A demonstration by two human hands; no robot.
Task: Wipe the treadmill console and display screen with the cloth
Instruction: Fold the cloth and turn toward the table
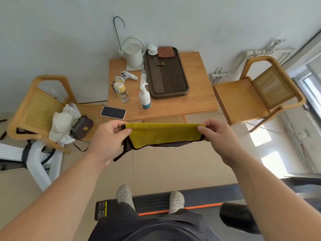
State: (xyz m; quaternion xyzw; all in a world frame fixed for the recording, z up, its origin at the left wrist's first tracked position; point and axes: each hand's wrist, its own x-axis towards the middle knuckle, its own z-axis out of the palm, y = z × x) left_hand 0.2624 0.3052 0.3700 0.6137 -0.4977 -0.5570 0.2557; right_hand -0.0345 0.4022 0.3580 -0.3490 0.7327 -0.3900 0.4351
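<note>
Cloth (165, 134): held taut in air off the near edge of the table (199, 94), floor (173, 167) beneath.
Left hand (111, 134): left top corner is pinched.
Right hand (215, 133): right top corner is pinched.

Cloth (163, 134) between both hands, table (199, 94) behind, chairs either side

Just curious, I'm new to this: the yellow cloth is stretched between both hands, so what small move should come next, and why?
Probably gather the cloth into one hand as a wiping pad. The left hand and the right hand each pinch one end, so it hangs stretched in the air, touching nothing, and neither hand is free to wipe.
</note>
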